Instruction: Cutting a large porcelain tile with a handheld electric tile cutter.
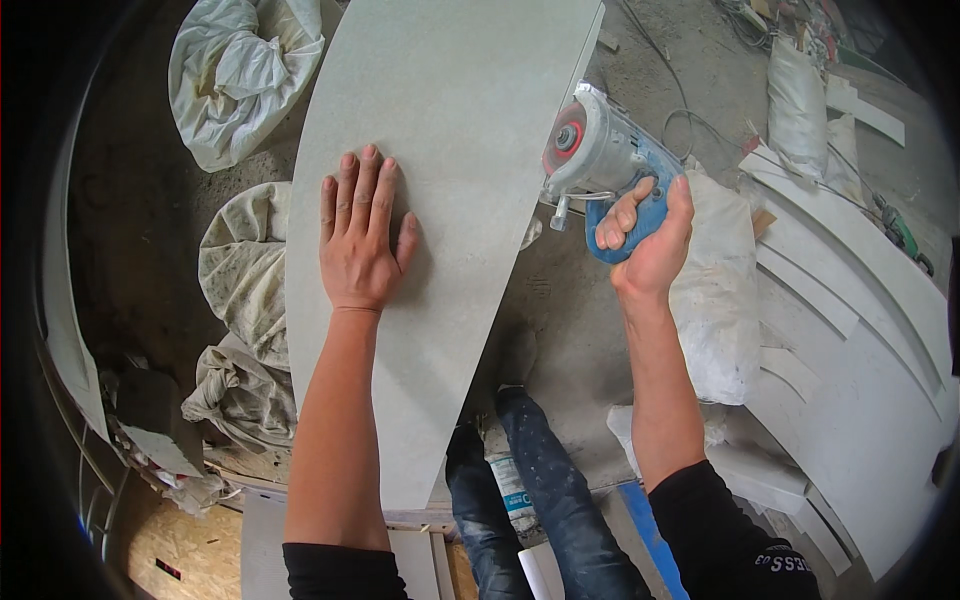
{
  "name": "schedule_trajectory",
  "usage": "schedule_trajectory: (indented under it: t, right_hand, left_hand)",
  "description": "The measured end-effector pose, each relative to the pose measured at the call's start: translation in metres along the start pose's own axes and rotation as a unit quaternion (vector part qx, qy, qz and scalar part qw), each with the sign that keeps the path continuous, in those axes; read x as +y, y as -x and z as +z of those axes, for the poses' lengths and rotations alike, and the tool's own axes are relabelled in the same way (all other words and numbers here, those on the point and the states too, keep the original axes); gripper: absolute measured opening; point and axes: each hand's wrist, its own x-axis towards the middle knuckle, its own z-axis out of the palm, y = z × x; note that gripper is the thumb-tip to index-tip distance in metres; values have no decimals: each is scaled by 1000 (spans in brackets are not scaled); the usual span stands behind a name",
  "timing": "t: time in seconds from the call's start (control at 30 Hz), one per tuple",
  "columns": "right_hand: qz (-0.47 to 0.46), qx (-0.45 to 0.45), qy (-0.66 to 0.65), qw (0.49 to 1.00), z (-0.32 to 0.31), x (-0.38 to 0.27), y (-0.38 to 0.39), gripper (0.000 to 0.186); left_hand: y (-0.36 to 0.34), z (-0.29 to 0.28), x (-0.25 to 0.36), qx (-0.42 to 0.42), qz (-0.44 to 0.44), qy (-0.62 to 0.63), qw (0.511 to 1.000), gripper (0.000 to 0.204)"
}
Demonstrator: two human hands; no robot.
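Note:
A large pale grey slab (450, 110) lies lengthwise before me, its right edge running straight. My left hand (362, 228) rests flat on its surface, fingers stretched forward and thumb out to the side. With my right hand (645, 222) I grip the blue loop handle of a handheld circular saw (610, 150), fingers wrapped through it. The saw's round blade with a red centre (567, 138) sits at the slab's right edge, around the far half. Whether the blade turns or bites into the slab I cannot tell.
White sacks (245, 80) stand left of the slab, with dirtier sacks (250, 270) nearer. On the right are another white sack (715, 290) and stacked pale curved sheets (850, 400). A dark cable (680, 85) trails over the floor beyond the saw. A bucket (512, 490) stands by my legs.

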Motion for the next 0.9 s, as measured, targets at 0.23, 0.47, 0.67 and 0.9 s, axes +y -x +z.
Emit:
schedule_trajectory:
  t: [0.23, 0.47, 0.67, 0.9]
  right_hand:
    - [2, -1, 1, 1000, -3, 0, 2, 51]
    - [1, 3, 7, 1000, -3, 3, 2, 51]
    - [1, 0, 9, 1000, -3, 3, 4, 50]
    - [8, 6, 7, 1000, -4, 3, 8, 51]
  left_hand:
    - [-1, -2, 2, 4, -1, 10, 1000, 66]
    - [0, 0, 1, 11, 2, 15, 1000, 66]
    - [0, 1, 0, 14, 7, 12, 1000, 66]
    - [-1, -1, 3, 12, 1, 12, 1000, 66]
